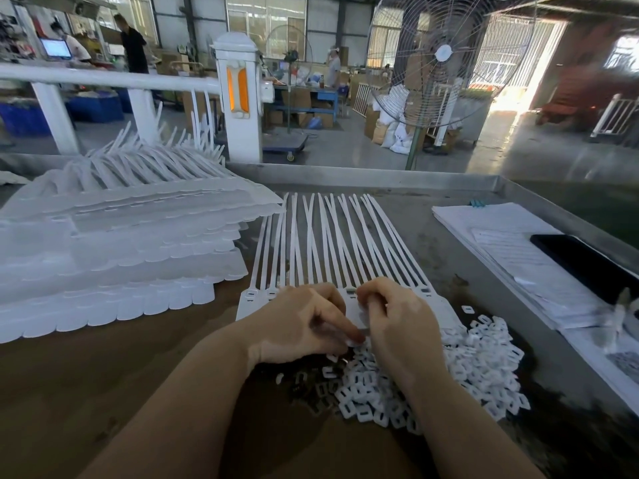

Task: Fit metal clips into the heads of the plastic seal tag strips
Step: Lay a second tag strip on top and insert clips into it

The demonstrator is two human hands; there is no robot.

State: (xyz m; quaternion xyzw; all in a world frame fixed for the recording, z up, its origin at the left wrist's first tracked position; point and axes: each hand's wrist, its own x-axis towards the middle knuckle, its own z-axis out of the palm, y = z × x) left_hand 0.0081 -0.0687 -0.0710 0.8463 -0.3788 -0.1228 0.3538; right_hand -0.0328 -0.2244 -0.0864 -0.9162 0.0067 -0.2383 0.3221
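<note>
A joined row of white plastic seal tag strips (pixel 332 243) lies flat on the table, tails pointing away, heads toward me. My left hand (pixel 297 323) lies over the heads, its forefinger stretched toward the near edge by the clip pile. My right hand (pixel 397 319) is curled over the heads beside it, fingertips pinched together at a head slot (pixel 351 291); what they pinch is hidden. A heap of small white square clips (pixel 449 368) lies under and right of my right wrist, with a few dark metal clips (pixel 311 385) at its left edge.
Tall stacks of white strip sheets (pixel 121 250) fill the table's left. Papers (pixel 511 250) and a black phone (pixel 587 264) lie at the right, near the raised metal table rim (pixel 363 174). Behind stand a white fence post (pixel 238 98) and a pedestal fan (pixel 446 60).
</note>
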